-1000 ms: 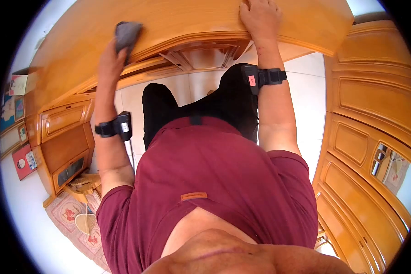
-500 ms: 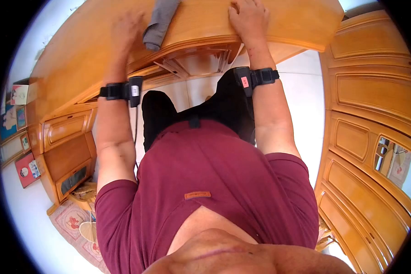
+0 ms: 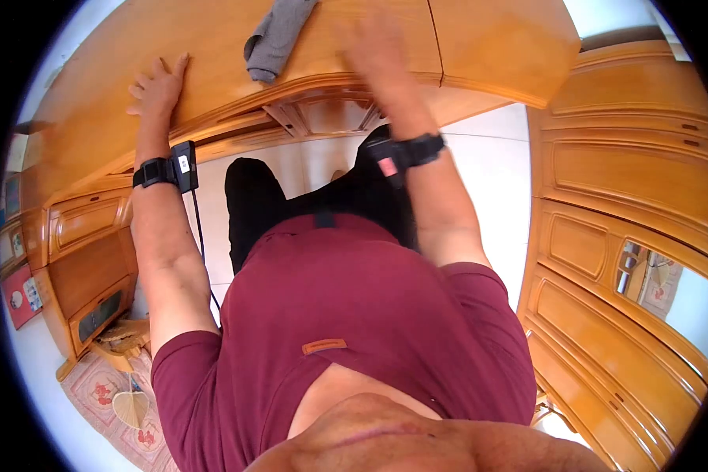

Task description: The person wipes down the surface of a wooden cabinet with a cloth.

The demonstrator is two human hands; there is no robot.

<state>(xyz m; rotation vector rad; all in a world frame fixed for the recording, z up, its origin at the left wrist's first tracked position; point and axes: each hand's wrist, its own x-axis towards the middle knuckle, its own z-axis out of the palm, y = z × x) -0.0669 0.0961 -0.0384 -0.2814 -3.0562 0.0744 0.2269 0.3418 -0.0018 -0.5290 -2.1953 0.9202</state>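
A grey rolled cloth (image 3: 272,46) lies across the front part of the wooden desk top (image 3: 212,47). To the left of the cloth, my left hand (image 3: 159,85) rests on the wood with its fingers spread and nothing in it. My right hand (image 3: 375,49) is over the desk to the right of the cloth, apart from it. Motion smears its fingers, so their shape is unclear. Each wrist wears a black strap with a small black box.
Wooden cabinets (image 3: 613,228) with a small mirror stand on the right. At the lower left are a wooden chair (image 3: 123,344), a fan (image 3: 130,407) and a patterned rug (image 3: 94,393). A red item (image 3: 22,296) is at the far left.
My left hand has moved left, away from the cloth, and its fingers are now spread. My right hand has moved left toward the cloth. The view has shifted slightly.
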